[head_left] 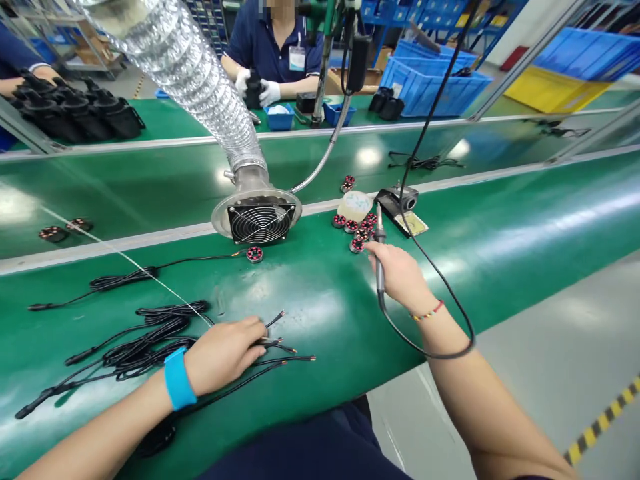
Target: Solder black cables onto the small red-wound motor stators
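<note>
1. While the soldering iron (381, 277) is gripped near its middle by the closed right hand (403, 272), its tip is pointed away from the wearer, towards the iron stand (393, 203).
2. The left hand (227, 353) is lowered over the stripped cable ends, with its fingers bent and partly closed; what is pinched between them cannot be told.
3. A thin pale wire (176, 295) is stretched from the far left down to the left hand.
4. The black cables (150, 340) are heaped on the green bench (310, 300) around and to the left of that hand, their bare ends fanned out to its right.
5. A single red-and-black coil (255, 254) is placed in front of the fan (263, 223), with a cable led up to it.
6. More coils (357, 245) are clustered just beside the right hand, near a pale dish (356, 203).
7. Across the bench, a black part (253, 90) is held in a co-worker's white-gloved hands (271, 93).
</note>
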Demonstrator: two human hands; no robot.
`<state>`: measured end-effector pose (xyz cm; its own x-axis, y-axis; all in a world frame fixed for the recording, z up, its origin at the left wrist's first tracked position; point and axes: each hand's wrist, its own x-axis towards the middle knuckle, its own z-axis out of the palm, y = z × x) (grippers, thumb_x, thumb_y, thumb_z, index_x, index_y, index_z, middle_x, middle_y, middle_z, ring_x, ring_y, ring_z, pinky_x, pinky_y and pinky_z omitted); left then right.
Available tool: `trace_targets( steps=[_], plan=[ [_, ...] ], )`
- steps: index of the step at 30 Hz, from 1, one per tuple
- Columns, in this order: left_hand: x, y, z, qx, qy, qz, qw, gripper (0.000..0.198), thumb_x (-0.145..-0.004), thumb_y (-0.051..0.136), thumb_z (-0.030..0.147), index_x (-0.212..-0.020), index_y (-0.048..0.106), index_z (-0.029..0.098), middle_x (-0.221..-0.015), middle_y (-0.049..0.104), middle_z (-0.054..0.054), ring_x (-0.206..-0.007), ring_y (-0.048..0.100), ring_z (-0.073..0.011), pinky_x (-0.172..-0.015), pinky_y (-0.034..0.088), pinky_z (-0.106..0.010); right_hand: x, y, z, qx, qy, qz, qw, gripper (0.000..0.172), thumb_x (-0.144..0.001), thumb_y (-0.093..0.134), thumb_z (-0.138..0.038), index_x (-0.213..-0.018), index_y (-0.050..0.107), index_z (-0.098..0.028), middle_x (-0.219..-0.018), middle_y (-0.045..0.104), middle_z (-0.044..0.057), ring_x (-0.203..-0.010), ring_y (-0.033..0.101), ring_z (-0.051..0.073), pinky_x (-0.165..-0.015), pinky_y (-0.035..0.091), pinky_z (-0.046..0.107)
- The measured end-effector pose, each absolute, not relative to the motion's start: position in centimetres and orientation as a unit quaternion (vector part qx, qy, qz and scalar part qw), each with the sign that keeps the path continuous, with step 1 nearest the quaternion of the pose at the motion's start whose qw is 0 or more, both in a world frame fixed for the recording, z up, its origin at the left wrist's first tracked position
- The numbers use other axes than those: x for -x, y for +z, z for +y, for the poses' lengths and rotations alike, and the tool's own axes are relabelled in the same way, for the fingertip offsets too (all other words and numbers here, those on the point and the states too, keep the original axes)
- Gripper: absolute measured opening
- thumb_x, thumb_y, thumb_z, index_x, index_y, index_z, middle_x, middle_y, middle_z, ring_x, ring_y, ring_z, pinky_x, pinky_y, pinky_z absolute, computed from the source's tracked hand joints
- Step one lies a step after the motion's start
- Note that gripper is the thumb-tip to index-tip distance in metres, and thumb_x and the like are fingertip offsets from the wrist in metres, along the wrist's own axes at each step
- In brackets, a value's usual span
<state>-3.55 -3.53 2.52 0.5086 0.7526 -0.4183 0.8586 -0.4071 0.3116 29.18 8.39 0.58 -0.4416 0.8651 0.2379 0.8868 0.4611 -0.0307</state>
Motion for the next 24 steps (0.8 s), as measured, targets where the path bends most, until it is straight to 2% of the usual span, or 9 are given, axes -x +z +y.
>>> trace_targets(
  steps=[3,7,11,14,17,19,24],
  plan=[
    [3.1,2.8,-2.2,-0.813,-0.119,0.516,0.242,0.023,-0.091,0.039,0.023,-0.102,0.059,0.019,-0.105,0.064,-0.009,-0.087,0.065,-0.024,-0.073,0.049,-0.033,-28.2,0.0,10.0,0.527,-0.053,-0.845,0.079,0.03,-0.091,0.04,-0.016,-0.113,0.061,-0.013,-0.089,0.069,0.014,-0.085,0.059,0.026,-0.074,0.042,0.035],
    [2.8,2.8,-0.7,-0.805,-0.116,0.501,0.296,0.019,-0.088,0.041,0.021,-0.088,0.059,0.018,-0.095,0.065,-0.008,-0.083,0.063,-0.0225,-0.074,0.047,-0.032,-26.2,0.3,10.8,0.536,-0.044,-0.84,0.07,0.029,-0.09,0.044,-0.016,-0.112,0.061,-0.011,-0.089,0.07,0.017,-0.086,0.058,0.028,-0.073,0.039,0.035],
    [2.7,2.9,0.9,-0.771,0.013,0.534,0.347,0.038,-0.092,0.03,0.034,-0.082,0.062,0.017,-0.089,0.066,-0.009,-0.083,0.061,-0.0211,-0.08,0.046,-0.033,-22.6,1.0,9.0,0.528,-0.013,-0.846,0.071,0.028,-0.09,0.047,-0.02,-0.113,0.06,-0.011,-0.082,0.071,0.014,-0.076,0.063,0.028,-0.068,0.04,0.035],
    [2.3,2.8,1.7,-0.701,0.106,0.559,0.429,0.041,-0.09,0.031,0.039,-0.076,0.063,0.017,-0.073,0.065,-0.005,-0.069,0.058,-0.0179,-0.071,0.045,-0.03,-19.4,1.2,6.7,0.508,0.025,-0.856,0.091,0.028,-0.092,0.045,-0.021,-0.118,0.056,-0.016,-0.089,0.073,0.009,-0.075,0.066,0.023,-0.066,0.043,0.032],
    [1.9,2.1,2.0,-0.647,0.151,0.576,0.476,0.04,-0.088,0.034,0.042,-0.069,0.059,0.018,-0.054,0.055,0.001,-0.053,0.049,-0.0141,-0.057,0.04,-0.026,-17.4,1.0,4.9,0.458,0.126,-0.861,0.182,0.037,-0.089,0.042,-0.012,-0.124,0.05,-0.021,-0.101,0.073,0.005,-0.085,0.067,0.019,-0.073,0.047,0.03],
    [2.0,1.3,2.1,-0.627,0.178,0.593,0.474,0.04,-0.088,0.031,0.043,-0.068,0.056,0.018,-0.052,0.05,0.002,-0.05,0.045,-0.0128,-0.054,0.037,-0.025,-17.0,0.8,4.6,0.431,0.164,-0.859,0.22,0.043,-0.084,0.041,-0.005,-0.124,0.05,-0.021,-0.105,0.071,0.008,-0.091,0.066,0.021,-0.08,0.048,0.035],
    [2.9,-0.3,2.2,-0.582,0.242,0.63,0.453,0.039,-0.087,0.031,0.042,-0.071,0.056,0.017,-0.058,0.046,0.002,-0.055,0.043,-0.0123,-0.054,0.034,-0.024,-17.8,-0.5,4.9,0.432,0.199,-0.863,0.171,0.05,-0.08,0.044,-0.003,-0.129,0.049,-0.014,-0.113,0.064,0.016,-0.101,0.06,0.027,-0.085,0.05,0.044]
  ],
)
